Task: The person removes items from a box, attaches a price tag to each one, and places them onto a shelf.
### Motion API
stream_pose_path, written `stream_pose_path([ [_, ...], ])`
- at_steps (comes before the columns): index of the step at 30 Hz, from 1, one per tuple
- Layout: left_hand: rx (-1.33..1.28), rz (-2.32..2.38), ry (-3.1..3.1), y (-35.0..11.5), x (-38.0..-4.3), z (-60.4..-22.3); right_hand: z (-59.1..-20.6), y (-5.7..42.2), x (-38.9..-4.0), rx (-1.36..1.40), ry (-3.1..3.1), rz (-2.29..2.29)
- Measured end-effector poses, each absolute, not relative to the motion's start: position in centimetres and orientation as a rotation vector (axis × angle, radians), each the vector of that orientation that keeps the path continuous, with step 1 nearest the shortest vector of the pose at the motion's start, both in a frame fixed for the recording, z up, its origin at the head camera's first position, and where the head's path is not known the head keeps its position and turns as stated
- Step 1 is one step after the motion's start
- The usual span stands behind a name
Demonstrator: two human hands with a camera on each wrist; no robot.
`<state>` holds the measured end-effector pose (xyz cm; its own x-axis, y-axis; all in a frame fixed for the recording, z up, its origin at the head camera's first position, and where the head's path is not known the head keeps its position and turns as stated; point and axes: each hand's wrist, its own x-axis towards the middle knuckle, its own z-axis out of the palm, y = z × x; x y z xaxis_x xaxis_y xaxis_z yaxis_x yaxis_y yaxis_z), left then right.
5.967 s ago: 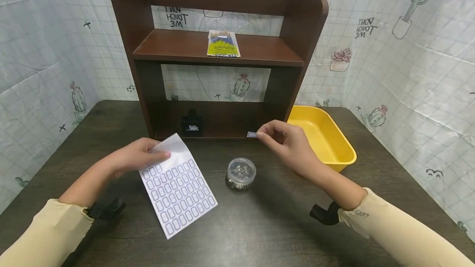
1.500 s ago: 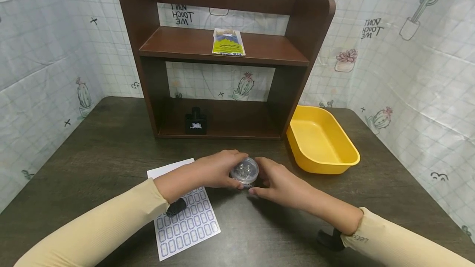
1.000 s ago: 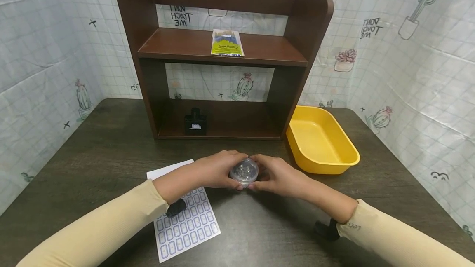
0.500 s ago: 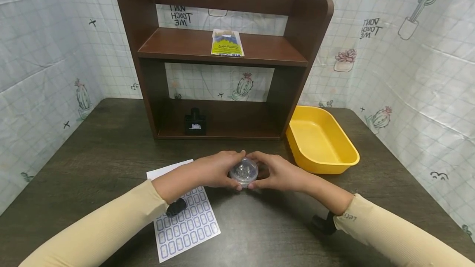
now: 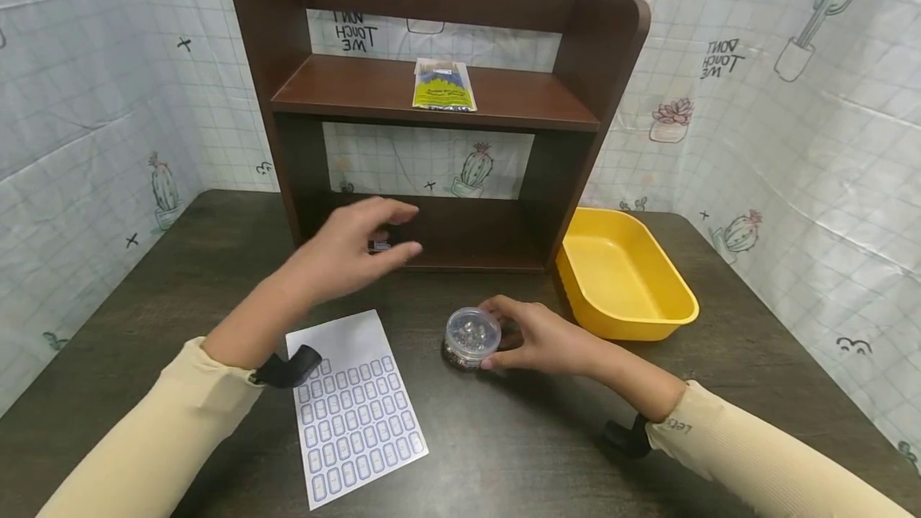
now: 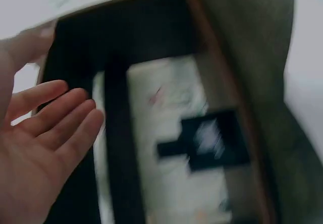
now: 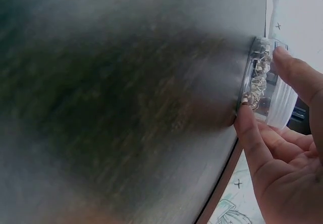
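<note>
A clear round jar [image 5: 471, 334] with a transparent lid and small metallic pieces inside stands on the table. My right hand [image 5: 550, 338] holds its right side, thumb and fingers around it; the right wrist view shows the jar's shiny contents [image 7: 258, 80] close up. My left hand [image 5: 345, 254] is raised in front of the lower shelf, fingers apart and holding nothing. Behind it a black bottle [image 6: 214, 138] stands on that shelf, mostly hidden in the head view. A sheet of blue-bordered label stickers [image 5: 360, 422] lies on the table below my left forearm.
A dark brown two-tier shelf [image 5: 435, 122] stands at the back of the table. On its upper board lies a yellow and blue packet [image 5: 444, 86]. A yellow plastic bin [image 5: 622, 270] sits to the right. Patterned sheeting hangs around the table.
Six seconds ago my right hand pinched a sticker and my left held the sheet, which now lies on the table. Both hands then held the jar; my left has just moved off it, up and left.
</note>
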<state>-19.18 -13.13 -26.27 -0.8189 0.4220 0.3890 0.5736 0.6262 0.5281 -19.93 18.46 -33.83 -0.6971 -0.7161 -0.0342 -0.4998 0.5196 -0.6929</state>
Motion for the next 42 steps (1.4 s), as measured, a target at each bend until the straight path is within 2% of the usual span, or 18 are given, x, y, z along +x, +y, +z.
stream_pose_path([
  [7,-0.34,-1.037,-2.122,-18.3,-19.8,-24.4,-33.9,18.4,-20.0,-0.996,2.441,-0.992],
  [11,-0.09,-1.235,-1.905,-20.3,-21.2,-25.2,-34.1,18.5,-20.1,-0.993,2.435,-1.002],
  [16,0.083,-1.417,-1.914,-22.2,-22.9,-26.7,-34.1,18.4,-20.0,-0.998,2.423,-1.023],
  [23,0.042,-1.286,-2.246,-22.7,-23.8,-27.6,-34.1,18.2,-19.8,-0.991,2.423,-1.019],
  [36,-0.001,-1.106,-2.198,-22.5,-24.8,-27.6,-33.2,18.3,-20.2,-0.988,2.478,-0.941],
  [42,-0.001,-1.077,-2.201,-22.5,-24.8,-27.7,-31.7,18.4,-21.7,-1.015,2.622,-0.84],
])
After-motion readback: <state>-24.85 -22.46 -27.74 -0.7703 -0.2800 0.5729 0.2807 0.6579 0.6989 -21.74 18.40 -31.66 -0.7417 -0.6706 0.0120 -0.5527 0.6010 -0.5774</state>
